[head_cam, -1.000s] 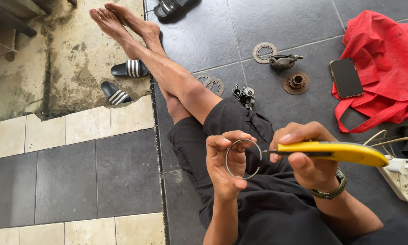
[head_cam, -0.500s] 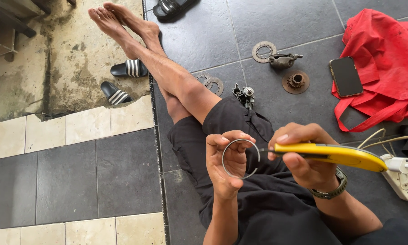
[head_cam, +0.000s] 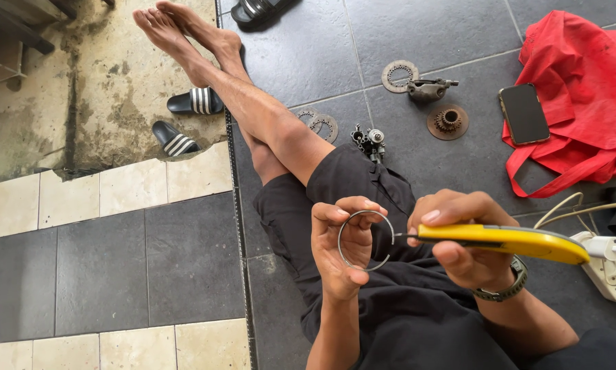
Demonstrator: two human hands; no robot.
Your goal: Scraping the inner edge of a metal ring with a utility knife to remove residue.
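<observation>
I sit on the floor with my legs stretched out and crossed. My left hand (head_cam: 340, 257) holds a thin metal ring (head_cam: 367, 240) upright between thumb and fingers, over my lap. My right hand (head_cam: 462, 236) grips a yellow-handled tool (head_cam: 510, 241) whose dark tip touches the ring's right side. A watch sits on my right wrist.
On the dark tiles ahead lie a flat toothed disc (head_cam: 398, 75), a small metal part (head_cam: 428, 89), a rusty sprocket (head_cam: 448, 121), two small rings (head_cam: 318, 125) and a small mechanism (head_cam: 369, 142). A phone (head_cam: 524, 113) rests on a red bag (head_cam: 585, 96). Sandals (head_cam: 184, 123) lie left; a power strip (head_cam: 609, 270) right.
Both hands with the ring and the yellow tool have drifted slightly lower and left; the grip on each is unchanged.
</observation>
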